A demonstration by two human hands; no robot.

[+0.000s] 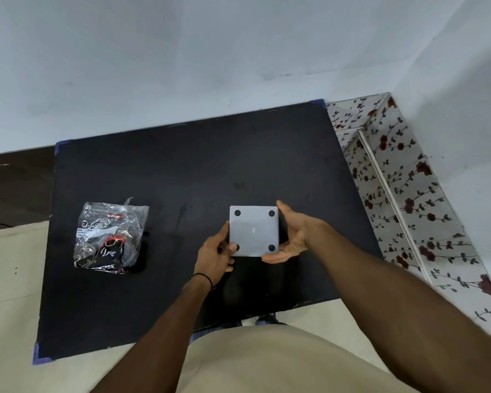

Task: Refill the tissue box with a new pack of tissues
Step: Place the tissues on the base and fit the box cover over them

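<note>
A square pale grey tissue box (253,230) is held over the black table with its underside facing me, showing a small black foot at each corner. My left hand (216,252) grips its lower left corner, thumb on the bottom face. My right hand (294,232) cups its right side and lower edge. A clear plastic pack of tissues (109,236) with red, black and white print lies flat on the table at the left, well apart from both hands.
The black table (182,171) has blue tape at its corners and stands against a pale wall. A white floral-patterned surface (403,194) runs along the right. Beige floor shows at the left and near edge.
</note>
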